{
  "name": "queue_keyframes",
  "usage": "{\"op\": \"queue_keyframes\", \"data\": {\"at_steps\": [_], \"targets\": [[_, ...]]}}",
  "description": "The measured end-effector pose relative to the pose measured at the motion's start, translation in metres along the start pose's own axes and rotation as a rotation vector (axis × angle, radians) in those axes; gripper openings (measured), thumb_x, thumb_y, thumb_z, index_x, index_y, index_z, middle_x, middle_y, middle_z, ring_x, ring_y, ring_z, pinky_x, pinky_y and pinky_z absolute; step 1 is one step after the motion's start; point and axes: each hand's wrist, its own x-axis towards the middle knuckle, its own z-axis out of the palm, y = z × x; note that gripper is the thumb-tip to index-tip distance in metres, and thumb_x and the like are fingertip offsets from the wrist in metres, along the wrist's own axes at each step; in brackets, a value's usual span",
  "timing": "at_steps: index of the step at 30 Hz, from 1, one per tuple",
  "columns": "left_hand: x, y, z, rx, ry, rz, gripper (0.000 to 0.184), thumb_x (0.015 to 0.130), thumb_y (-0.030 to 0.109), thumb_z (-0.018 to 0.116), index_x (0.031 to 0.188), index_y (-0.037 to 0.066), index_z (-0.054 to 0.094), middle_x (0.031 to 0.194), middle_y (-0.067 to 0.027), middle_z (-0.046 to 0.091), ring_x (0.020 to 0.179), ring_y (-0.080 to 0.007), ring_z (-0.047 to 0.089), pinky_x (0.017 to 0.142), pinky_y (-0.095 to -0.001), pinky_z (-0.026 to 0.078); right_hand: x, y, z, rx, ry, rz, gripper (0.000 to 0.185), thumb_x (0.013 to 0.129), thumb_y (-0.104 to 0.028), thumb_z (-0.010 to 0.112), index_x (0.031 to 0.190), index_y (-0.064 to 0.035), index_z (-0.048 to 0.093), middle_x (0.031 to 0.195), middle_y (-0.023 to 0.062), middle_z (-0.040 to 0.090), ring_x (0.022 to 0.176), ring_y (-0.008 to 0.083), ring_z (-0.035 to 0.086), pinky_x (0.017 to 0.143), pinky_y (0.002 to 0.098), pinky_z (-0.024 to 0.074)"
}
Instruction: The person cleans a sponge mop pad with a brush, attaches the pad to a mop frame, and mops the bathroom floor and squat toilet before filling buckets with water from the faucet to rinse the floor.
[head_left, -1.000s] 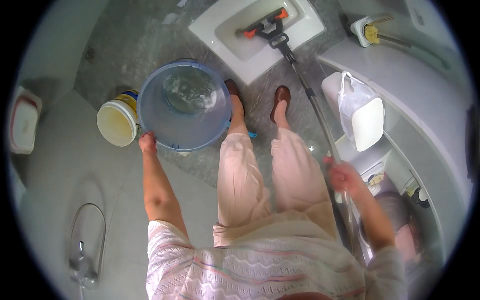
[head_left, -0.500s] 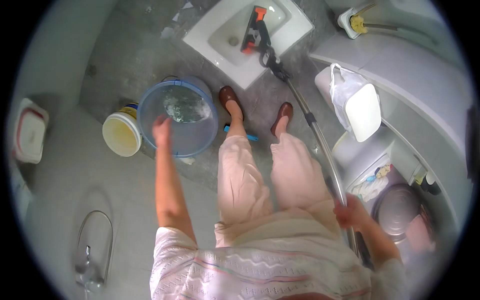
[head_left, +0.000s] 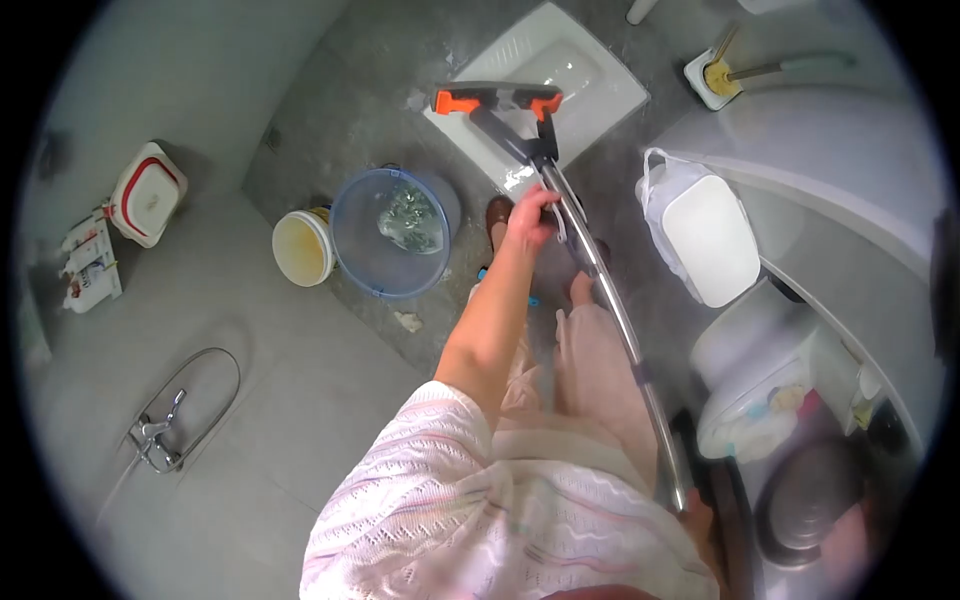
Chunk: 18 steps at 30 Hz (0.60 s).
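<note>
A sponge mop (head_left: 618, 310) with a steel pole and orange end clips slants across the middle of the view. My left hand (head_left: 533, 217) is closed around the pole near its lever, just behind the mop head (head_left: 500, 98). At the pole's near end, my right hand (head_left: 698, 515) holds on low by my body, with its fingers partly hidden. The head appears raised over the white squat toilet (head_left: 592, 75). To the left stands a translucent blue bucket (head_left: 345, 255) with water in it.
A white and yellow pail (head_left: 303, 248) touches the bucket's left side. On the right are a bagged white bin (head_left: 710, 240) and a toilet brush holder (head_left: 712, 82). A shower tap (head_left: 155, 435) sits on the left wall. A blue object lies by my feet.
My left hand has moved from above the bucket to the mop pole and closed on it. The mop head has come up from the toilet and turned sideways. My right hand has shifted down.
</note>
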Motion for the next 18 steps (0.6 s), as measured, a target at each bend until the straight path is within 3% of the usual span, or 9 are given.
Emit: {"op": "queue_keyframes", "data": {"at_steps": [2,3,9,13,16,17,18], "targets": [[-0.021,-0.005,0.012,0.037,-0.048,-0.003,0.029,0.068,-0.002,0.052,0.096,0.005,0.051,0.085,-0.0095,0.056,0.079,-0.0248,0.056,0.073,-0.0416,0.048,0.0,0.014,0.012,0.009,-0.027,0.073,0.017,0.068,-0.012,0.062,0.077,-0.0065,0.048,0.053,0.013,0.051,0.05,0.0336,0.054,0.047,0.04,0.0416],[-0.029,-0.005,0.017,0.06,-0.125,-0.017,0.033,0.067,-0.003,0.052,0.099,0.005,0.05,0.085,-0.0093,0.056,0.08,-0.0243,0.056,0.075,-0.0411,0.048,0.001,0.027,0.023,-0.015,-0.075,0.113,0.023,0.068,-0.012,0.063,0.086,-0.0062,0.05,0.06,0.0144,0.053,0.055,0.0325,0.055,0.052,0.0398,0.0432],[-0.1,0.016,0.09,0.104,-0.42,-0.04,0.049,0.058,-0.014,0.049,0.103,0.006,0.051,0.093,-0.0078,0.056,0.097,-0.0301,0.054,0.085,-0.0389,0.043,0.04,0.011,0.058,0.241,0.198,0.033,0.042,0.068,-0.013,0.065,0.106,-0.0077,0.048,0.077,0.015,0.056,0.066,0.0286,0.058,0.06,0.0367,0.0448],[-0.124,0.033,0.113,0.252,-0.482,-0.005,0.051,0.06,-0.013,0.051,0.106,0.007,0.051,0.094,-0.0058,0.056,0.091,-0.0237,0.057,0.083,-0.0354,0.043,0.067,-0.039,0.058,0.359,0.375,0.037,0.048,0.066,-0.013,0.067,0.11,-0.009,0.048,0.076,0.0095,0.056,0.063,0.0238,0.055,0.06,0.0338,0.0448],[-0.146,0.045,0.133,0.313,-0.455,0.02,0.047,0.063,-0.011,0.051,0.107,0.007,0.05,0.094,-0.0057,0.057,0.091,-0.0215,0.057,0.084,-0.0346,0.043,0.085,-0.078,0.043,0.288,0.571,-0.17,0.049,0.067,-0.013,0.067,0.111,-0.0085,0.047,0.079,0.0107,0.056,0.063,0.0243,0.055,0.059,0.0335,0.0446],[-0.15,0.049,0.134,0.359,-0.498,0.05,0.044,0.065,-0.01,0.052,0.107,0.006,0.051,0.095,-0.0048,0.057,0.091,-0.0192,0.056,0.084,-0.0331,0.042,0.091,-0.089,0.042,0.293,0.679,-0.224,0.036,0.068,-0.013,0.066,0.101,-0.007,0.051,0.071,0.01,0.056,0.057,0.025,0.054,0.055,0.0344,0.0437],[-0.156,0.053,0.139,0.384,-0.496,0.068,0.044,0.066,-0.009,0.052,0.107,0.006,0.051,0.096,-0.0047,0.056,0.091,-0.0188,0.056,0.084,-0.0324,0.042,0.091,-0.092,0.038,0.273,0.596,-0.201,0.031,0.069,-0.013,0.066,0.095,-0.0065,0.052,0.067,0.0097,0.055,0.055,0.0256,0.053,0.053,0.035,0.0431]]}}
